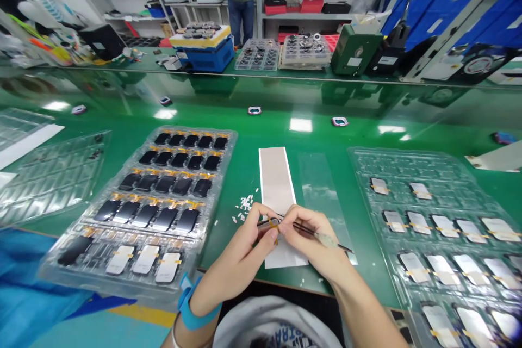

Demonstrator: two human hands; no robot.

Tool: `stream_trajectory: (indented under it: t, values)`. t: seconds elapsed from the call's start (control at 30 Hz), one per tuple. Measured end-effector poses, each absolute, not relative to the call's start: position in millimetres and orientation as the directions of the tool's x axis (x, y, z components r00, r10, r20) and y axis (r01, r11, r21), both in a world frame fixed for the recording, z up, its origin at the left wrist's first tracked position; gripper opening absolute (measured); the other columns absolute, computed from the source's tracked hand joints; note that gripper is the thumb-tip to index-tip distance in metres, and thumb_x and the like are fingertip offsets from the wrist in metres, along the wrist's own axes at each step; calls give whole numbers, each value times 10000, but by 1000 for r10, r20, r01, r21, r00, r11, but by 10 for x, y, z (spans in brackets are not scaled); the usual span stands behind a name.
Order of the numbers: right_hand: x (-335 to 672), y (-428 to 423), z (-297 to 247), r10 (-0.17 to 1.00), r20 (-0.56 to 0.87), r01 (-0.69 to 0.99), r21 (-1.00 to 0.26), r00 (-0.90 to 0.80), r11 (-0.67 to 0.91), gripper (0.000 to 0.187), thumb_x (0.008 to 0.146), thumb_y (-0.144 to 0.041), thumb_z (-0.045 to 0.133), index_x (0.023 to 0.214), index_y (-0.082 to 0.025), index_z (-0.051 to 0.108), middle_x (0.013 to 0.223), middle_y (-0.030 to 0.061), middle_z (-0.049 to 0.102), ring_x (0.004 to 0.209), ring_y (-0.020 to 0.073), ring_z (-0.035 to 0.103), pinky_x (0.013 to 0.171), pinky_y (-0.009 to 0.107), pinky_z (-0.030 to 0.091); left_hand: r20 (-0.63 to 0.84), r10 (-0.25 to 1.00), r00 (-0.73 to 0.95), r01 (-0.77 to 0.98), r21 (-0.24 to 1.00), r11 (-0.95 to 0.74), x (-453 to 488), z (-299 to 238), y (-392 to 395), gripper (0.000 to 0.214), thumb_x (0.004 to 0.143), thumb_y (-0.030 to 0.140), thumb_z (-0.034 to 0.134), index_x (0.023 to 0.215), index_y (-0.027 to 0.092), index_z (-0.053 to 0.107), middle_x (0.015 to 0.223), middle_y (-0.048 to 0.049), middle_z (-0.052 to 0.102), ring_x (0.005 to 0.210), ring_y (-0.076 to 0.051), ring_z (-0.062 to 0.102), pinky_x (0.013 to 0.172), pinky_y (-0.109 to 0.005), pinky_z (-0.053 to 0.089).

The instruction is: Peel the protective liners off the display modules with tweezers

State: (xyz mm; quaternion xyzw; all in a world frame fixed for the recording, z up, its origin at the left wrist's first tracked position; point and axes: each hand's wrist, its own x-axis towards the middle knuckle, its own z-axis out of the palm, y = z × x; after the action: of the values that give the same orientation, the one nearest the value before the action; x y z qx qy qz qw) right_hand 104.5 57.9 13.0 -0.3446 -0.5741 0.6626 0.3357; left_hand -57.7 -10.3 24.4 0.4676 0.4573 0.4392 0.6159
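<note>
Nearest us, at the near edge of the green table (pixel 367 283): our left hand (pixel 238 253), blue wristband (pixel 192 304) below it, closed in a pinch on a small taped part (pixel 273 224). Our right hand (pixel 314 242) is closed on slim dark tweezers (pixel 304 230), their tips pointing left at that part.

The small taped part sits between the hands, above the table's near middle. Its long axis appears to run left to right, with amber tape hanging down. We judge it light, thin and easily creased, best taken by its tape.

Under the hands lies a white-edged beige strip (pixel 277 185), long axis running away from us, with white scraps (pixel 245 204) just left of it. A clear film strip (pixel 318 190) lies to its right.

Flanking these are a clear tray of dark panels (pixel 230 133) and a clear tray of pale panels (pixel 359 155). Small pink frames (pixel 253 110) lie farther on, and a blue case (pixel 206 54) stands along the far edge.
</note>
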Motion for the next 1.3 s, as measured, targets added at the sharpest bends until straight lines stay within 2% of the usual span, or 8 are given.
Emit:
stream_trajectory:
  t: [0.2, 0.73, 0.87, 1.0, 1.1, 1.2, 1.3]
  values:
    - [1048, 593, 150, 833, -84, -39, -991, -547, -126, 282, 827, -422, 718, 686, -198, 621, 625, -30, 549, 568, 117, 476, 532, 248, 367, -162, 967, 196, -77, 981, 180, -593, 251, -102, 150, 1058, 397, 433, 1114, 259, 428, 754, 61, 331, 661, -135, 296, 612, -273, 290]
    - [1043, 608, 142, 836, -67, -68, -990, -544, -124, 234, 829, -370, 727, 691, -196, 653, 652, -24, 598, 564, 108, 508, 519, 240, 380, -154, 967, 201, -68, 983, 171, -589, 257, -89, 128, 1063, 386, 437, 1088, 264, 407, 750, 71, 342, 646, -121, 285, 587, -256, 272]
    - [1046, 606, 157, 832, -75, -83, -986, -549, -143, 232, 833, -362, 735, 699, -196, 646, 659, -15, 648, 572, 116, 566, 543, 251, 409, -126, 975, 181, -65, 988, 140, -573, 249, -79, 149, 1053, 392, 453, 1065, 257, 391, 703, 78, 381, 629, -122, 334, 572, -248, 286]
    - [1025, 592, 172, 789, -77, -146, -967, -609, -207, 249, 891, -389, 697, 744, -204, 619, 613, 6, 717, 578, 150, 645, 598, 285, 459, -138, 974, 179, -48, 988, 149, -572, 242, -84, 148, 1053, 371, 460, 1068, 256, 369, 683, 75, 484, 637, -121, 397, 590, -246, 308]
    - [1021, 587, 173, 775, -61, -171, -962, -628, -214, 243, 924, -380, 667, 762, -206, 618, 597, 6, 719, 598, 166, 682, 635, 302, 494, -151, 973, 177, -76, 983, 166, -563, 222, -86, 157, 1056, 387, 454, 1083, 256, 373, 706, 72, 492, 655, -118, 398, 612, -248, 323]
    - [1052, 585, 160, 814, -31, -166, -974, -580, -155, 148, 952, -328, 641, 864, -208, 638, 696, -5, 711, 682, 152, 694, 678, 286, 514, -154, 977, 150, -118, 978, 172, -538, 187, -89, 186, 1066, 415, 416, 1153, 251, 401, 745, 58, 476, 704, -122, 428, 679, -262, 365]
    - [1092, 576, 147, 905, 65, -203, -979, -420, -24, 37, 950, -239, 652, 955, -230, 617, 932, -1, 716, 755, 105, 673, 736, 248, 524, -152, 982, 114, -130, 977, 166, -508, 147, -92, 209, 1070, 434, 395, 1160, 247, 415, 750, 48, 501, 688, -117, 428, 658, -255, 357]
